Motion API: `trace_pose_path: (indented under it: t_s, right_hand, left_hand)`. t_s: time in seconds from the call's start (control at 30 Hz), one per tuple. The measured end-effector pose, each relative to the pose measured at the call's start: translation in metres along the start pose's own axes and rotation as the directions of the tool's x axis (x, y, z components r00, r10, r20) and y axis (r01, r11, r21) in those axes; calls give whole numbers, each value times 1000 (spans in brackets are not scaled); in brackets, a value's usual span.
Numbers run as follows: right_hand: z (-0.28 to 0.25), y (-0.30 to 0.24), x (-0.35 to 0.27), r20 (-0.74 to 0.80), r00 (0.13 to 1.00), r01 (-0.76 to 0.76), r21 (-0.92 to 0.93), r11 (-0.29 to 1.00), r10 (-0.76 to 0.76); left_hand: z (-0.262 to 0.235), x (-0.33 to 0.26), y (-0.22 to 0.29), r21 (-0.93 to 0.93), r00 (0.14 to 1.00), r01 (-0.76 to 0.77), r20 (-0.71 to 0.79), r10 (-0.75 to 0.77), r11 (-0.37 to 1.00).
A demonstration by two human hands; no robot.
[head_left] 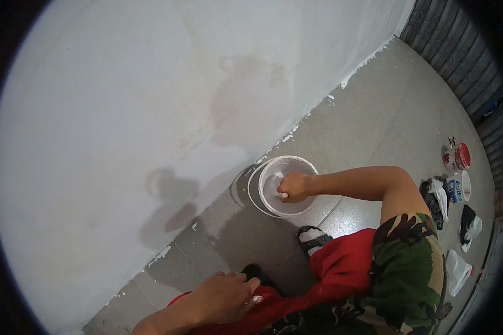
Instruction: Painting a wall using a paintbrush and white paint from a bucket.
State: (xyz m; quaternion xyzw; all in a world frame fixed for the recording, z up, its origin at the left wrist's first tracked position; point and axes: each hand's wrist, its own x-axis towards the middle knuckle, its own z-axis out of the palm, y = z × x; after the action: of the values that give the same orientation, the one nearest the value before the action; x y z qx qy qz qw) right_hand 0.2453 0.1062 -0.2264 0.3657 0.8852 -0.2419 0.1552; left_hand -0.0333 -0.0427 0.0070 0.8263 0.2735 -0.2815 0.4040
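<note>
Bucket [269, 196], white, stands mouth up on the grey floor [369, 120], near the foot of the white wall [112, 139]. Its thin handle [248, 188] loops out on the left, on the side towards the wall.

Of the two hands, the right hand [295, 187] is at the bucket: the forearm crosses the rim from the right and the fist is over or inside the mouth, its fingers curled tight. A small pale patch shows at the fist's lower edge, but from this angle I cannot tell whether it is paint or the end of something gripped.

The left hand [224, 296] is well apart from the bucket, nearer the body and to its left. It rests palm down on the red trousers [343, 259], half open with the fingers loosely bent, a white spot on the thumb.

A dark sandal [313, 240] stands just below the bucket in view. White flakes [290, 133] line the wall's foot. Far to the right are a red and white tub [458, 157], a white tub [458, 188], a black bag [431, 202] and a white bag [458, 272].
</note>
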Motion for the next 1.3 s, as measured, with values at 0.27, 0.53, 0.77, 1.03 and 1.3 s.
trace_pose_path:
  t_s: [0.27, 0.53, 0.77, 1.03, 1.3]
  right_hand:
    - [8, 0, 1, -46, 999, 16, -20, 1000, -16]
    - [-8, -1, -11, -105, 970, -158, 412, 897, 220]
    - [-21, 17, -20, -119, 918, -135, 805, 578, 379]
    - [-71, 5, -39, -16, 914, -184, 875, 448, 405]
    - [-88, 29, -95, 188, 874, -211, 977, 1, 447]
  left_hand:
    - [0, 2, 1, 11, 1000, -5, 4, 5, 1000]
    - [1, 0, -1, -4, 1000, -1, -29, 1, 1000]
    - [3, 1, -5, -21, 1000, -8, -22, 8, 1000]
    - [-6, 2, -2, -8, 1000, 8, 2, -8, 1000]
    - [18, 48, -41, -120, 965, 70, -242, -97, 990]
